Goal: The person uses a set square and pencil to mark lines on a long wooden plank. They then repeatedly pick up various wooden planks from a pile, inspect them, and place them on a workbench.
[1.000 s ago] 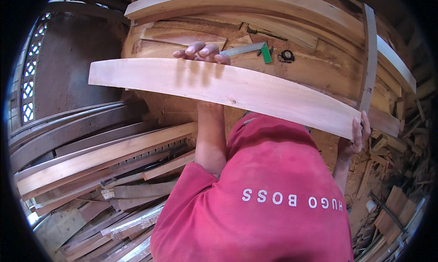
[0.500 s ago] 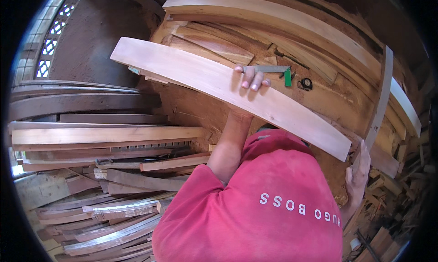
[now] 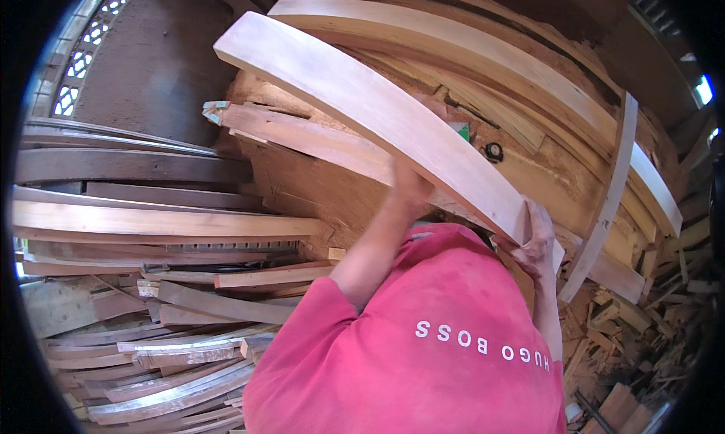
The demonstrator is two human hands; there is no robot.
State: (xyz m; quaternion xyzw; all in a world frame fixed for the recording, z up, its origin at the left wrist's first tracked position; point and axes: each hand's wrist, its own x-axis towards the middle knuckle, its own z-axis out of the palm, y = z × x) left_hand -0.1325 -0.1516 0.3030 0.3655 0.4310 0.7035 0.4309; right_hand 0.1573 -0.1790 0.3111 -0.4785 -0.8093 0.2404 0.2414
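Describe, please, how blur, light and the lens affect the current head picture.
Head view: the left grip looks smeared, probably by motion; head view: the pale board has a bright top and a darker near edge; head view: a bright patch glares at upper right, and black fisheye borders darken the corners.
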